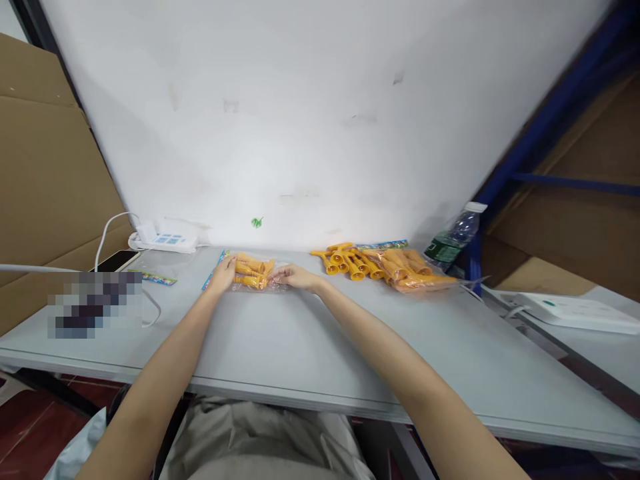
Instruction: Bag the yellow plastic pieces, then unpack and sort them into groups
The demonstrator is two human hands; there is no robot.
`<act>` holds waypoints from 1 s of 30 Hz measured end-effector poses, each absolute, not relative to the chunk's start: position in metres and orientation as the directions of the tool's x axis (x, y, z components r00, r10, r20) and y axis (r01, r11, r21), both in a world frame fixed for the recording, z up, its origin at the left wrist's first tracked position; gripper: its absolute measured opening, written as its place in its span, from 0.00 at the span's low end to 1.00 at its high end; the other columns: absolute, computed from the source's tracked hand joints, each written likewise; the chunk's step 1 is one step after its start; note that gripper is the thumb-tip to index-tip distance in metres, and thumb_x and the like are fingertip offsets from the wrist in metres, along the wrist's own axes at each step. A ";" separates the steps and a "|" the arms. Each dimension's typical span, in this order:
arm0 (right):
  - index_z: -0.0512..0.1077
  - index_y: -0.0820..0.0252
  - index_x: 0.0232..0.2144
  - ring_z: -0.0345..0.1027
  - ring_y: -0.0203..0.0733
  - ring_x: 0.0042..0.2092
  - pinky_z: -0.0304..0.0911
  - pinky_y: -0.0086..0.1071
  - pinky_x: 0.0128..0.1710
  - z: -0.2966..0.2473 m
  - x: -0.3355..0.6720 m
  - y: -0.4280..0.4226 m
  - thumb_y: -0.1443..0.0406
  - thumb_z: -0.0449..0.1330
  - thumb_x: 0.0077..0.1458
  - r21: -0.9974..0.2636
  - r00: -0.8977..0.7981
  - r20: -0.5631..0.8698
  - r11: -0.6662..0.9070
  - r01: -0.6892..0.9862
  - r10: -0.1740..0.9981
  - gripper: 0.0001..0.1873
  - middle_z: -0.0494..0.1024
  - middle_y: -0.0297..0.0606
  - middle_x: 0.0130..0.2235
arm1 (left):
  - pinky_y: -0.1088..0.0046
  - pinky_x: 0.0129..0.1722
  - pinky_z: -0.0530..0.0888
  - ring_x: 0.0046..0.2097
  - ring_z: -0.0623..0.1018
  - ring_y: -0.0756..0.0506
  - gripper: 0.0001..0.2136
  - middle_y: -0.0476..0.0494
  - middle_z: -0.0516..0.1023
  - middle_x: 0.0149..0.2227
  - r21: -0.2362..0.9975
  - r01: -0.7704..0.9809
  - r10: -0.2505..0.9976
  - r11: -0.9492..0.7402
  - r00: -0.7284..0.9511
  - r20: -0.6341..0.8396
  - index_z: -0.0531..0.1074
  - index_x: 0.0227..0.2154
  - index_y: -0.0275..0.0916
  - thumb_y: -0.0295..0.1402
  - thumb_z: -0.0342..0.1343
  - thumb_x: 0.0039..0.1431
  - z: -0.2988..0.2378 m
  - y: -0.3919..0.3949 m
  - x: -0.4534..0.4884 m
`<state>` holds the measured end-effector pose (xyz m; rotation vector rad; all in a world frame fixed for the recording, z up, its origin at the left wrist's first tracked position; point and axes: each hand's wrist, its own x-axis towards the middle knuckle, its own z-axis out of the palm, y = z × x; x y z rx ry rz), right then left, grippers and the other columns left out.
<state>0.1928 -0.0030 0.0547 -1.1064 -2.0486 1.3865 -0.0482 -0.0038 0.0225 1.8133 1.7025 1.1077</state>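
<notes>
A clear plastic bag of orange toy pieces [253,273] lies flat on the grey table [310,353], near its far edge. My left hand [223,273] grips the bag's left end, beside a blue printed header card. My right hand [295,276] pinches the bag's right end, fingers curled on the plastic. Both arms reach straight out across the table.
A pile of loose orange pieces and filled bags [385,265] lies to the right, with a water bottle [453,241] behind it. A white power strip [167,240], a phone [117,260] and a printed card strip [155,277] sit at left. Another white power strip [575,310] is at far right.
</notes>
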 end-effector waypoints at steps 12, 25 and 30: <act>0.75 0.68 0.45 0.70 0.58 0.52 0.60 0.47 0.50 0.081 0.247 0.019 0.73 0.51 0.57 0.000 -0.015 0.202 0.015 1.000 0.979 0.17 0.77 0.60 0.47 | 0.63 0.68 0.49 0.67 0.58 0.45 0.24 0.41 0.62 0.65 0.637 0.739 0.961 -0.218 0.049 0.272 0.68 0.58 0.34 0.34 0.39 0.63 0.013 -0.002 -0.047; 0.75 0.60 0.49 0.74 0.40 0.44 0.63 0.26 0.40 0.080 0.246 0.045 0.75 0.55 0.53 -0.080 -0.215 -0.129 0.206 0.975 0.968 0.21 0.80 0.42 0.47 | 0.61 0.68 0.51 0.66 0.61 0.45 0.23 0.43 0.65 0.63 0.661 0.718 0.955 -0.219 0.021 0.294 0.70 0.56 0.36 0.33 0.40 0.63 0.013 0.000 -0.047; 0.74 0.63 0.49 0.68 0.47 0.52 0.58 0.32 0.45 0.067 0.249 0.033 0.75 0.55 0.53 -0.025 -0.290 -0.052 0.289 0.957 0.956 0.20 0.75 0.49 0.52 | 0.63 0.68 0.51 0.67 0.60 0.46 0.23 0.44 0.65 0.64 0.665 0.716 0.959 -0.213 0.024 0.282 0.69 0.57 0.37 0.33 0.40 0.63 0.013 0.000 -0.047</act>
